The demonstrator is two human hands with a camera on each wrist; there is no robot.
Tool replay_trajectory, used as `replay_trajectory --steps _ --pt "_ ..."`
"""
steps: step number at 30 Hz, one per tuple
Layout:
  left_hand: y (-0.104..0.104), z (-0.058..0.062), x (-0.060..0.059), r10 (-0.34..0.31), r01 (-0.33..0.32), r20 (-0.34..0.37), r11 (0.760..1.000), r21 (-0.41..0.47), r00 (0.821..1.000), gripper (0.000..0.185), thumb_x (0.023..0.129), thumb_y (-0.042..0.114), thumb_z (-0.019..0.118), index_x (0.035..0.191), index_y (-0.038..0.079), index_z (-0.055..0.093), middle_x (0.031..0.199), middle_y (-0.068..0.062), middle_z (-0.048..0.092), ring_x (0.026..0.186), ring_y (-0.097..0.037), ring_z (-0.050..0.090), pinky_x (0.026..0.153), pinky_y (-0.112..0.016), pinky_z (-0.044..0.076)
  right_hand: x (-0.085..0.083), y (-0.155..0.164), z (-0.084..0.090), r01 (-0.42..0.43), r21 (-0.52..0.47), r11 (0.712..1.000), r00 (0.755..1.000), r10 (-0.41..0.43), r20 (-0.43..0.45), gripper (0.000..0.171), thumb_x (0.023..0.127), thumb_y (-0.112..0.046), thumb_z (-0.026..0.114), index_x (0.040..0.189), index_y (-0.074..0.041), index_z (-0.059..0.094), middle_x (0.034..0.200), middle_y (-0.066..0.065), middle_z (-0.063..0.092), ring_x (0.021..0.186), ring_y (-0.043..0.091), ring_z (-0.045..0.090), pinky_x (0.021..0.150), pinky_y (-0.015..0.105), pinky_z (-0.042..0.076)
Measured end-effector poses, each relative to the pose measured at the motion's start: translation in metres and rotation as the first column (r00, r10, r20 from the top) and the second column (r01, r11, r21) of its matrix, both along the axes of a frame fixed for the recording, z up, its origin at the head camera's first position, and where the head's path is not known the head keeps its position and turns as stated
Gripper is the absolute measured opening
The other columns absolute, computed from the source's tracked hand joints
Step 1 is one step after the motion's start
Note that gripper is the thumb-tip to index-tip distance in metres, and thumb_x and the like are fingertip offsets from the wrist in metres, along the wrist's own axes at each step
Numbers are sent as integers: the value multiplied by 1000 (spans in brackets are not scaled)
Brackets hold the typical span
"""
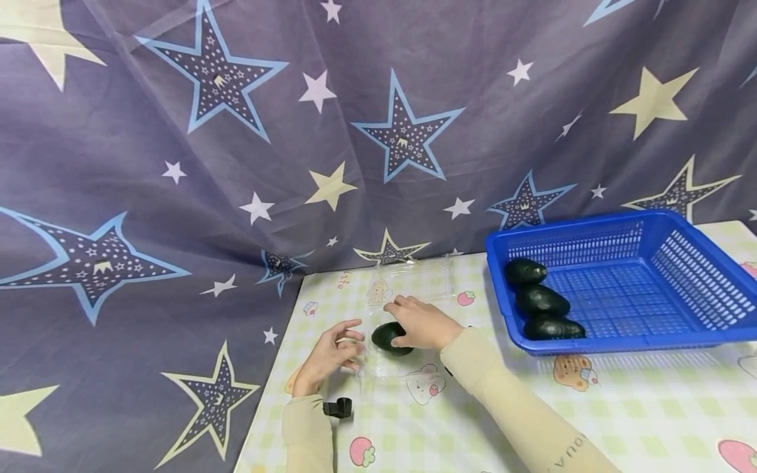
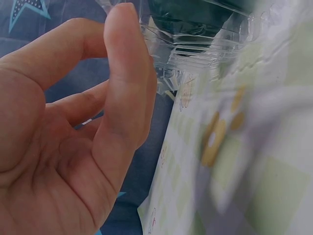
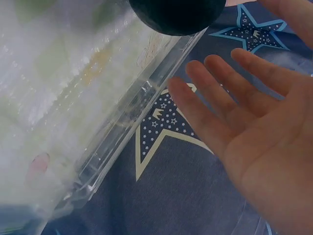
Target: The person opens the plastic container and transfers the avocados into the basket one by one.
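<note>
A dark green avocado [image 1: 387,339] lies in the base of an open clear plastic clamshell box [image 1: 387,371] on the checked tablecloth; the box's lid [image 1: 416,281] lies flat behind it. My right hand [image 1: 402,316] hovers over the avocado's right side. In the right wrist view the right hand [image 3: 230,83] has straight, spread fingers and stands apart from the avocado [image 3: 176,14]. My left hand [image 1: 350,341] is at the box's left edge. There the left hand [image 2: 112,73] has loosely curved fingers beside the box corner [image 2: 195,54], gripping nothing that I can see.
A blue plastic basket [image 1: 650,276] at the right holds three more avocados [image 1: 541,301] along its left side. The table's left edge [image 1: 278,368] drops off close to my left hand. A star-printed curtain [image 1: 236,131] hangs behind.
</note>
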State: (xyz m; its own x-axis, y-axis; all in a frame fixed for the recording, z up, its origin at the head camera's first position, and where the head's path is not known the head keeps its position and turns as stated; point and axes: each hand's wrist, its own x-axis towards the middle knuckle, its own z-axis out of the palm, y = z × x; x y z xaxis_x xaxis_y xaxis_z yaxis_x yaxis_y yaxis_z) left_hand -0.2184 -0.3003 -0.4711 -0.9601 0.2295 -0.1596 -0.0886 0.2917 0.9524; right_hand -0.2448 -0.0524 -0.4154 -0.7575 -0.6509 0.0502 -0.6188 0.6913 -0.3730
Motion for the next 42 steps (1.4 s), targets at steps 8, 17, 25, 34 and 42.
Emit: replay_trajectory --steps 8,17,25,34,42 --pt "-2 -2 1 -4 4 -13 1000 -2 1000 63 92 5 65 150 2 39 125 -29 51 88 -26 67 65 -35 64 -3 -13 -6 -5 78 997 999 1 52 67 84 -32 81 141 -9 53 132 13 58 117 27 58 97 39 54" --pt "-2 -1 2 16 -16 -1 1000 7 1000 63 91 4 66 149 2 41 124 -27 53 85 -24 66 64 -35 64 -3 -25 -9 -36 123 992 994 23 111 63 81 -26 83 136 -11 58 119 9 62 104 23 62 89 38 56" --pt "-1 -2 1 25 -25 3 1000 13 1000 63 90 4 67 148 3 42 122 -25 54 82 -22 66 62 -33 63 -6 -28 -11 -40 157 987 991 19 135 61 78 -17 86 132 -13 61 117 7 63 104 21 62 91 34 56" --pt "0 -1 1 20 -20 3 1000 2 1000 63 92 4 66 149 2 40 123 -27 53 85 -25 66 64 -35 64 -9 -23 -10 -61 127 990 993 48 104 57 74 -12 88 126 -13 65 115 5 65 103 20 63 92 33 56" --pt "0 -1 1 12 -12 0 1000 1 1000 63 92 3 66 149 0 39 124 -30 51 82 -25 66 63 -32 63 -11 -12 -7 -76 51 996 995 72 76 58 73 -12 89 126 -16 65 112 5 64 99 19 62 90 34 56"
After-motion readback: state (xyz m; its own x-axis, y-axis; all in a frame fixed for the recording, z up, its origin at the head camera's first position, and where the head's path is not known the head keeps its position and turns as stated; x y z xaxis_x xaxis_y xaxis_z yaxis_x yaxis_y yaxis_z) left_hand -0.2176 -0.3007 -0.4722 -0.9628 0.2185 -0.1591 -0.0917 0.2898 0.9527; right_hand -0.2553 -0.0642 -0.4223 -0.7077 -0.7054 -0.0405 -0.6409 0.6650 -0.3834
